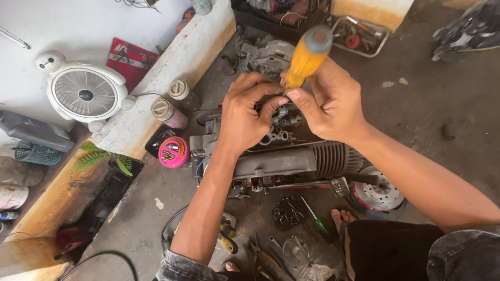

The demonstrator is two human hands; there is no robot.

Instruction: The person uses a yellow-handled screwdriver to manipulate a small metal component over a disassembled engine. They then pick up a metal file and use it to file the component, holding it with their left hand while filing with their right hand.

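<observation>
- Gripping a screwdriver [308,56] with a yellow handle and grey cap, the right hand [330,101] sits just right of frame centre; fingers wrapped tight round the lower handle, the handle tilted toward 1 o'clock.
- Left hand [245,112] just beside the right at its 9 o'clock, thumbs nearly touching; fingers curled narrow around the tool's shaft area. Shaft and tip hidden, so cannot tell exactly what the fingertips pinch.
- Both hands hover over a grey engine block [284,156] lying on the concrete floor [427,99], at 6 o'clock from the hands. Ribbed cooling fins at its right end; exposed metal fittings just under the fingers.
- Brake disc and wheel hub [377,195] touching or just beside the engine's right end, at 4 o'clock from the hands.
- Pink round tin [173,152] at 8 o'clock from the left hand, near the engine's left end.
- Two capped bottles [169,112] at 9 o'clock, against a pale raised ledge [172,67].
- White table fan [86,93] far out at 9 o'clock, lying on a white surface.
- Green-handled screwdriver [317,221] and loose small tools [284,213] on the floor at 6 o'clock, below the engine.
- Metal tray of parts [359,34] at 1 o'clock, well apart from the hands.
</observation>
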